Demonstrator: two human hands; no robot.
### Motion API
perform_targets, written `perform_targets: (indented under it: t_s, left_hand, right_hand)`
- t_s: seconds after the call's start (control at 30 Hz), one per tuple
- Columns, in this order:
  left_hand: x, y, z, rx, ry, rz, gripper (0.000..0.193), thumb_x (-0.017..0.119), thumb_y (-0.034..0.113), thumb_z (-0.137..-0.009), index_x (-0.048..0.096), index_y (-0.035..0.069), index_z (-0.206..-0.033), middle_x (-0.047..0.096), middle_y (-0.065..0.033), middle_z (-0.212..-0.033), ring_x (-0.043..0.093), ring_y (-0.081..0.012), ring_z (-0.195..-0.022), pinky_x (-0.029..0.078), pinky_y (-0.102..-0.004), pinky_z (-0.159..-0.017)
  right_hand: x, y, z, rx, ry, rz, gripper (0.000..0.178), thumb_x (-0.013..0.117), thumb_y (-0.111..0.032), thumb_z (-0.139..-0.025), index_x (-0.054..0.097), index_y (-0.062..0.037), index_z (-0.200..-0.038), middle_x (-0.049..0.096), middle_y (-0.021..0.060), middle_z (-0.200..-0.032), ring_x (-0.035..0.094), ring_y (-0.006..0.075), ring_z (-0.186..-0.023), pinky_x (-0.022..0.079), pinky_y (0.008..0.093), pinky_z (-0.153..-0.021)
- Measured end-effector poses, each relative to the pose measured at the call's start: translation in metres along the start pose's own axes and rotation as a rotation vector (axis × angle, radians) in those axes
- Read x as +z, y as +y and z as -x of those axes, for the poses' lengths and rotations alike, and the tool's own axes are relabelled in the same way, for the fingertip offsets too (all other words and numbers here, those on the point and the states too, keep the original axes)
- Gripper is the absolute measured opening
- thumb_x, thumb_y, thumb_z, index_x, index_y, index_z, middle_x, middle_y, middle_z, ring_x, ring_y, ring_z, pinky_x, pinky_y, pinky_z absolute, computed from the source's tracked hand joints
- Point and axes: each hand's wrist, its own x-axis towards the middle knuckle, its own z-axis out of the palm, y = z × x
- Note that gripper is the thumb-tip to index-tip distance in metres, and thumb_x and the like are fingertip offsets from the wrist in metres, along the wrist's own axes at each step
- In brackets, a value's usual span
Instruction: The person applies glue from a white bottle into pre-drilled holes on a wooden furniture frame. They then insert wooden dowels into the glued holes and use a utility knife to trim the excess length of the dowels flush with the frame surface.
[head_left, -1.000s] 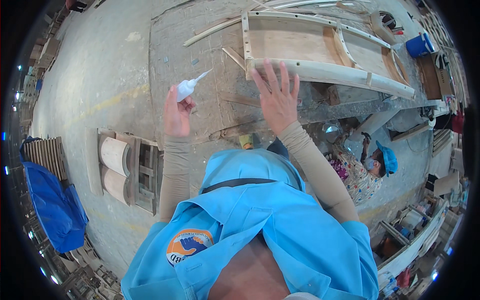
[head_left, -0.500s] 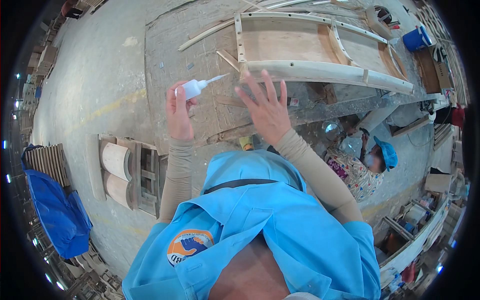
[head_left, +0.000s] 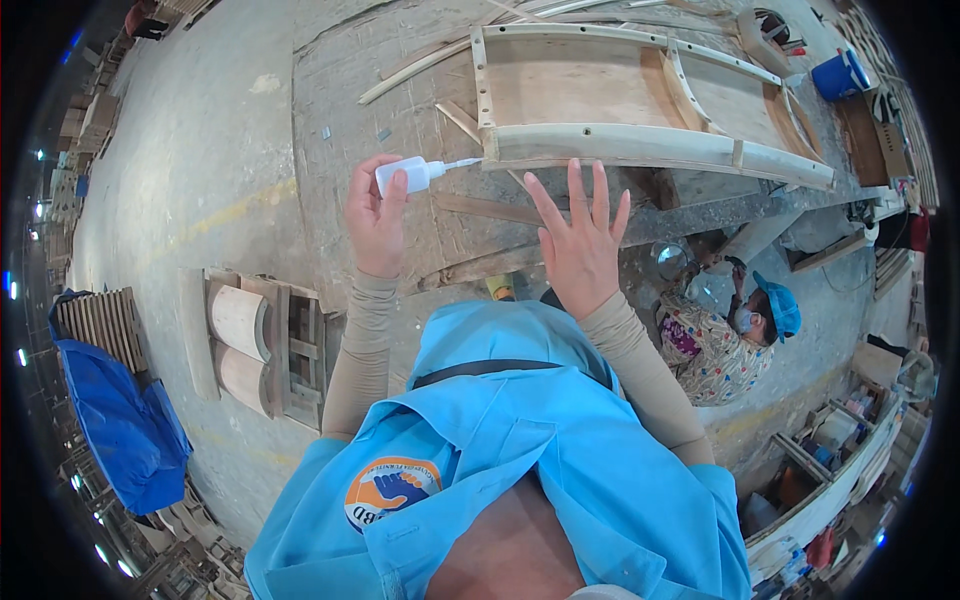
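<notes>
White bottle [head_left: 402, 178]: in the left hand [head_left: 378, 222], tilted nearly flat above the worktable [head_left: 340, 85], its nozzle [head_left: 458, 164] aimed right at the near-left corner of the wooden frame [head_left: 640, 143]; whether the tip touches, I cannot tell
Left fingers: wrapped around the bottle body, thumb along the near side
Right hand [head_left: 585, 255]: fingers fanned apart, grasping nothing, just beside the frame's near rail; contact with it is unclear
Bottle weight: probably light, easy to steer with one hand
Bottle feel: looks like smooth, thin plastic, likely soft enough to squeeze and perhaps slippery
Best hold: around the body, thumb against fingers, clear of the nozzle, which is slender and may bend
Frame handling: likely stiff and heavy enough to want two hands, best held by its long rails
Frame texture: pale bare wood, rails dotted with dark round holes, a flat tan panel [head_left: 580, 85] inside, a curved crosspiece [head_left: 686, 92] bowing across
Worktable surface: grey, scuffed, streaked, with loose thin wood strips [head_left: 415, 71] by the frame
</notes>
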Motion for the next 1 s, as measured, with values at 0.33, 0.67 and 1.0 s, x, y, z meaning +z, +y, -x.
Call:
perform_targets:
  t_s: [0.33, 0.67, 1.0]
  left_hand:
    - [0.005, 0.001, -0.002, 0.060, 0.011, -0.172, 0.020, 0.061, 0.019, -0.089, 0.058, 0.004, -0.102, 0.057, -0.0007, -0.089, 0.051, -0.0081, -0.078, 0.042, -0.0231, -0.072]
    - [0.010, 0.009, -0.005, 0.112, 0.003, -0.291, 0.022, 0.063, 0.020, -0.087, 0.058, 0.003, -0.101, 0.061, -0.0047, -0.091, 0.057, -0.0123, -0.081, 0.045, -0.0261, -0.075]
    - [-0.002, 0.012, -0.007, 0.126, 0.016, -0.331, 0.021, 0.063, 0.018, -0.087, 0.058, 0.003, -0.100, 0.061, -0.0050, -0.088, 0.057, -0.0130, -0.083, 0.045, -0.0267, -0.075]
  right_hand:
    - [-0.006, 0.000, -0.007, -0.027, 0.041, 0.009, 0.062, 0.056, -0.014, -0.083, 0.036, -0.0289, -0.140, 0.040, 0.0210, -0.136, 0.025, 0.0356, -0.134, 0.011, 0.0602, -0.107]
    - [-0.005, 0.000, -0.009, -0.042, 0.048, 0.019, 0.059, 0.054, -0.013, -0.084, 0.038, -0.0238, -0.139, 0.043, 0.0227, -0.131, 0.029, 0.0340, -0.132, 0.011, 0.0595, -0.107]
    - [0.001, 0.000, -0.010, -0.059, 0.071, 0.017, 0.056, 0.049, -0.009, -0.084, 0.040, -0.0214, -0.138, 0.043, 0.0267, -0.130, 0.032, 0.0340, -0.131, 0.012, 0.0601, -0.106]
